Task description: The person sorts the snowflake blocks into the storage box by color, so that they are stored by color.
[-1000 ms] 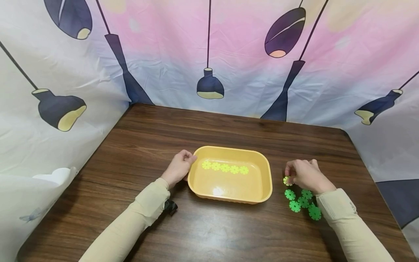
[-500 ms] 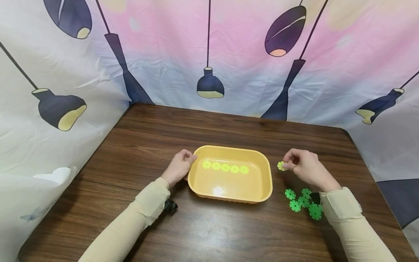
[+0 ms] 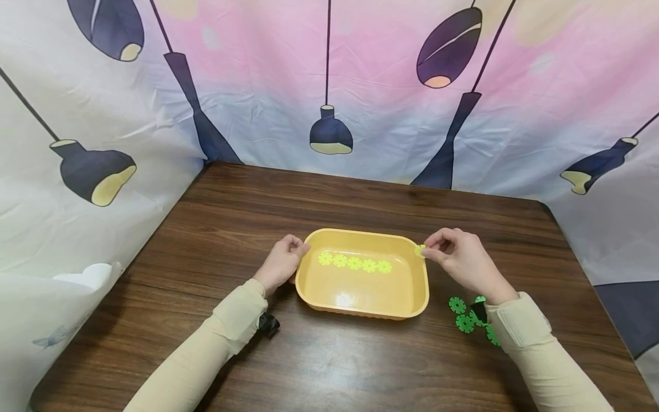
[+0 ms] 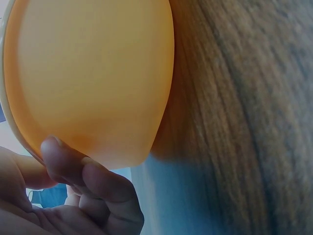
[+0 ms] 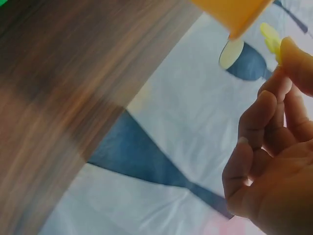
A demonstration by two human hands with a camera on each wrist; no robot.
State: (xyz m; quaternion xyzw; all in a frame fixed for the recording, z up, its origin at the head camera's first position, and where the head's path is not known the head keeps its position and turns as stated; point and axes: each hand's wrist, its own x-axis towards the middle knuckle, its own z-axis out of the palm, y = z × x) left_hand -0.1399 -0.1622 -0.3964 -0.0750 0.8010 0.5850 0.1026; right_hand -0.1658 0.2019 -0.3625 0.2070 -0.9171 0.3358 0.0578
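Observation:
A shallow yellow plastic tub (image 3: 381, 300) stands on the table, with a row of several yellow snowflake discs (image 3: 354, 264) along its floor. My left hand (image 3: 280, 263) pinches the tub's left rim between thumb and curled fingers; the left wrist view shows the fingers (image 4: 110, 188) against the outer wall. Between thumb and fingertips my right hand (image 3: 465, 260) pinches one yellow snowflake disc (image 5: 271, 40), over the tub's right back rim. Several green snowflake discs (image 3: 465, 323) lie on the table below the right wrist, some partly hidden by the wrist strap and sleeve.
The dark wooden table (image 3: 309, 366) runs back to a printed cloth (image 3: 288, 131) with lamp pictures. Another cloth (image 3: 62, 274) hangs along the left side. A small black object (image 3: 269, 325) sits beneath my left wrist.
My right hand has lifted the yellow snowflake disc from beside the green ones and carried it left to the tub's rim. The left hand and the tub have stayed in place.

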